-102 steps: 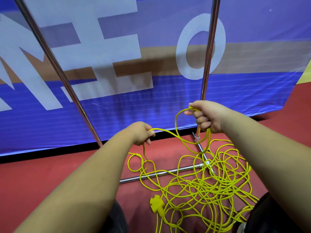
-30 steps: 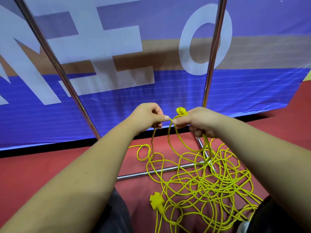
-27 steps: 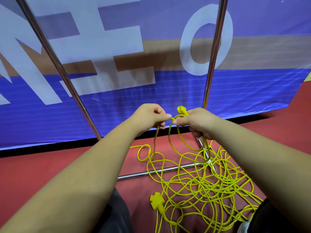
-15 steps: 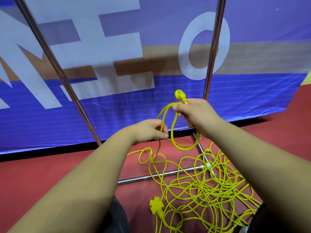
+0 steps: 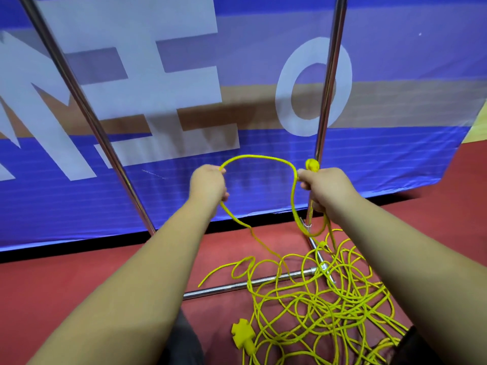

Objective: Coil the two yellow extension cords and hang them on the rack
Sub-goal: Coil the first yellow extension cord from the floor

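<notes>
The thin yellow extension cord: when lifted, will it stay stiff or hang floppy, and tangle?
Probably floppy: the yellow cord curves loosely between left hand and right hand. Likely to snag: its loops cross in a heap over the steel bar.

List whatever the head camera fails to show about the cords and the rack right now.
Rack: head view, its top is cut off by the upper edge, so no hanging bar shows.
Cord tangle: head view, overlapping strands hide whether it is one cord or two; the bottom edge and right forearm cut it off.
Right hand: head view, its fingers cover how many loops it holds.
</notes>
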`<state>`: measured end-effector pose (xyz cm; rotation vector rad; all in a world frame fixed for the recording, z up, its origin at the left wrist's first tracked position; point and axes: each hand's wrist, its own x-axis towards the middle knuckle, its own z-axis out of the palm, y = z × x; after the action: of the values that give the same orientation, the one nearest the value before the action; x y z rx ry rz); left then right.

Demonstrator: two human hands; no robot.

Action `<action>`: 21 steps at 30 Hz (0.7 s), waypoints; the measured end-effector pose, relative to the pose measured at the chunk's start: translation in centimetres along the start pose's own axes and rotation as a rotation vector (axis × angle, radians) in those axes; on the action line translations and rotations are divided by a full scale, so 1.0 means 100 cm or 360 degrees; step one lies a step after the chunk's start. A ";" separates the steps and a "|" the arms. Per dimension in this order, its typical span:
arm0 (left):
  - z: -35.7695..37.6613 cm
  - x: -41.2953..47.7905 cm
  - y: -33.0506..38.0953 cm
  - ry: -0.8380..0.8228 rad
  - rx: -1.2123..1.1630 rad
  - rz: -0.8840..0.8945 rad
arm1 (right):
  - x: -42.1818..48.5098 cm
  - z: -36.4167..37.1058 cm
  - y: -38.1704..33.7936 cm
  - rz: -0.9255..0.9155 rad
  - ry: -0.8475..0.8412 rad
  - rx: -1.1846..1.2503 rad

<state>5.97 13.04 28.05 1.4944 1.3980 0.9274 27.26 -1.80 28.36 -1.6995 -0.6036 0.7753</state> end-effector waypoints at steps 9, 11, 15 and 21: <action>-0.020 -0.028 -0.028 -0.1613 0.2215 0.0164 | 0.018 0.004 0.009 0.0061 0.0043 0.0309; -0.009 -0.038 -0.034 -0.1850 0.2245 0.0043 | 0.019 0.007 0.007 0.0068 0.0005 0.0439; -0.003 -0.044 -0.032 -0.2127 0.1482 0.0180 | 0.016 0.014 0.003 0.0117 -0.0057 0.0585; -0.022 -0.039 -0.019 -0.1708 0.0042 0.0186 | 0.013 0.013 0.002 0.0188 -0.0182 0.0611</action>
<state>2.89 9.38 27.21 1.6977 0.5302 0.0682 27.12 -0.05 27.68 -1.3520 -0.4021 1.0085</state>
